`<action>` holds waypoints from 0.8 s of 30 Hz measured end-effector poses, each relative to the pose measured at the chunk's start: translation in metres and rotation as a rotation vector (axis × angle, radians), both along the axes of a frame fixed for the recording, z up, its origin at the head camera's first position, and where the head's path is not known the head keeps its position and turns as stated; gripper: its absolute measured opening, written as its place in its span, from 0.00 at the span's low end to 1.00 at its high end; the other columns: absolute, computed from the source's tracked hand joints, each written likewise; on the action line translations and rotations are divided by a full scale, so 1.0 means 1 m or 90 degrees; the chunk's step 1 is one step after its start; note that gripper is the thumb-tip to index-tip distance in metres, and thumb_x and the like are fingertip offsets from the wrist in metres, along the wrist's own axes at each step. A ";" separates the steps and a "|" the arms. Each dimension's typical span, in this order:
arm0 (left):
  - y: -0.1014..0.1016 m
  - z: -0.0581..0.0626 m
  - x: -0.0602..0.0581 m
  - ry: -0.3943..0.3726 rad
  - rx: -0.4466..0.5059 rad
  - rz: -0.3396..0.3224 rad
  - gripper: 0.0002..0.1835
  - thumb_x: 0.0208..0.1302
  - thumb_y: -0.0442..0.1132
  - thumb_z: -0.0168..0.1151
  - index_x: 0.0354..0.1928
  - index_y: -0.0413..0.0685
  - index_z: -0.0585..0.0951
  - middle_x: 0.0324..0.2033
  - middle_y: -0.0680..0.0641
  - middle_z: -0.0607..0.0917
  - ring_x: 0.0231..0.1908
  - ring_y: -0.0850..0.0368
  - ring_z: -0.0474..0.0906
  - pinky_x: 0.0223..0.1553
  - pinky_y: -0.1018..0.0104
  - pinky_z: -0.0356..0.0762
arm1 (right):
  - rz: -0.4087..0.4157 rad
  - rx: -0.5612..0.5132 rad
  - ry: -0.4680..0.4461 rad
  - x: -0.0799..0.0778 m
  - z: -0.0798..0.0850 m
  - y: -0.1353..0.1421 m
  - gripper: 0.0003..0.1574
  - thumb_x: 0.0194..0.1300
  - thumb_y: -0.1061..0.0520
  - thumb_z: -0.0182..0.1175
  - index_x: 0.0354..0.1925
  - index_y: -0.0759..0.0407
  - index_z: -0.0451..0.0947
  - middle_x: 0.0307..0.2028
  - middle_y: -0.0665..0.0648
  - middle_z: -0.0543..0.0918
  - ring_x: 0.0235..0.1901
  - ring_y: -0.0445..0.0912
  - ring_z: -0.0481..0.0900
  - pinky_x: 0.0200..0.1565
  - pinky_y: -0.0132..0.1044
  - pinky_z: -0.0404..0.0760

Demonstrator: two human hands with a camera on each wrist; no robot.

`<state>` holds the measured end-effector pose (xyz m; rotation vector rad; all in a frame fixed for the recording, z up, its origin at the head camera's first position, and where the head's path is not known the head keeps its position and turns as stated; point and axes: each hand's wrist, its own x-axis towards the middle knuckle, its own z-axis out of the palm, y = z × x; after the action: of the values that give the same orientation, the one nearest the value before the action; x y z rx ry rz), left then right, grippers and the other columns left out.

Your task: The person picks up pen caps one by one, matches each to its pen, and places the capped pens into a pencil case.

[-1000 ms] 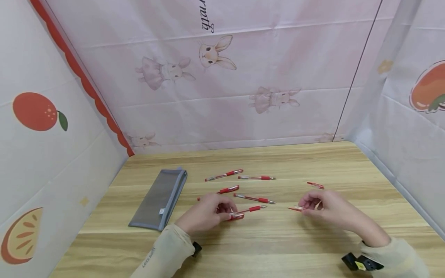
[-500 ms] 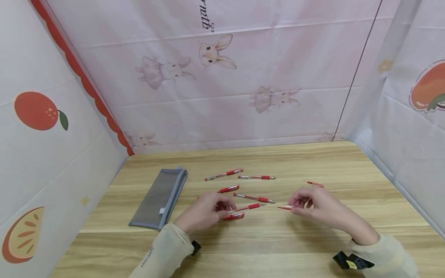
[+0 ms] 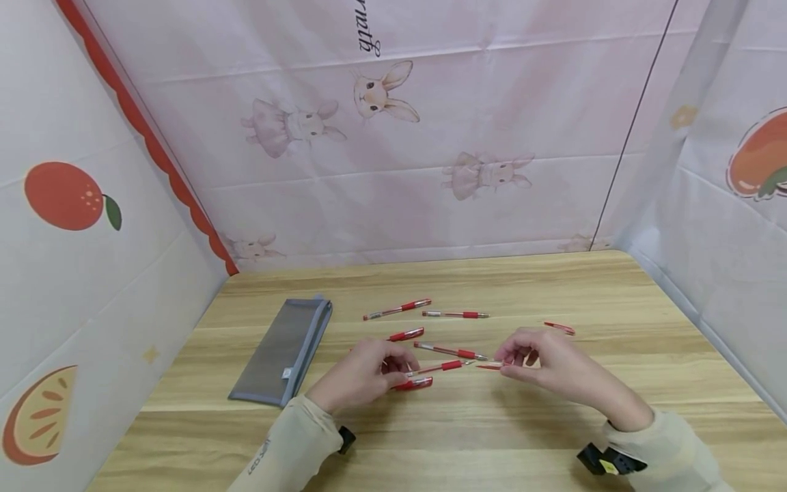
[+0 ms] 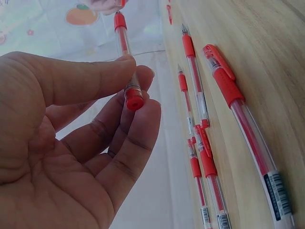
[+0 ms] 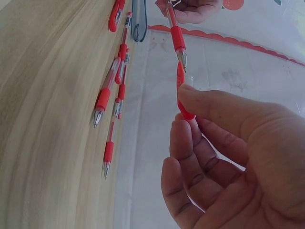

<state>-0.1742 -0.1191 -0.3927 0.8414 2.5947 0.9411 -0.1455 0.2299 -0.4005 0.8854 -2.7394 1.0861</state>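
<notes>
In the head view my left hand (image 3: 369,372) pinches an uncapped red gel pen (image 3: 451,365) near its back end, tip to the right. The left wrist view shows thumb and fingers around the pen's red end plug (image 4: 135,101). My right hand (image 3: 550,362) pinches a red pen cap (image 3: 488,367) between thumb and fingers. In the right wrist view the cap (image 5: 180,93) sits very close to the metal pen tip (image 5: 183,57); whether they touch I cannot tell. Just below the held pen, a capped red pen (image 3: 415,384) lies on the table.
Several more red pens lie behind the hands, among them an uncapped pen (image 3: 451,350), another uncapped pen (image 3: 455,314) and a capped pen (image 3: 406,335). A loose red cap (image 3: 559,328) lies at the right. The grey zip pouch (image 3: 277,352) is at the left on the wooden table (image 3: 430,444).
My right hand has moved left with the cap, up to the pen's tip. The left hand has stayed nearly in place, still holding the pen.
</notes>
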 end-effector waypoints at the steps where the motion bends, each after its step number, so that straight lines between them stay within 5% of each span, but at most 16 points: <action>1: 0.000 0.000 0.000 0.002 0.000 -0.001 0.08 0.72 0.32 0.69 0.44 0.56 0.90 0.34 0.60 0.85 0.37 0.63 0.79 0.42 0.70 0.79 | 0.000 0.000 0.005 0.000 -0.001 -0.001 0.05 0.68 0.56 0.75 0.41 0.46 0.88 0.34 0.38 0.85 0.34 0.30 0.78 0.37 0.31 0.81; 24: 0.004 0.002 0.004 0.003 0.005 -0.015 0.08 0.72 0.32 0.70 0.44 0.55 0.90 0.35 0.61 0.86 0.36 0.64 0.79 0.42 0.70 0.80 | -0.010 0.011 0.002 0.003 -0.005 -0.012 0.08 0.66 0.56 0.76 0.41 0.42 0.88 0.35 0.37 0.85 0.35 0.30 0.78 0.39 0.32 0.83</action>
<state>-0.1706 -0.1154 -0.3906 0.8750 2.5808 0.9444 -0.1429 0.2176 -0.4053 0.8667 -2.7524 1.0579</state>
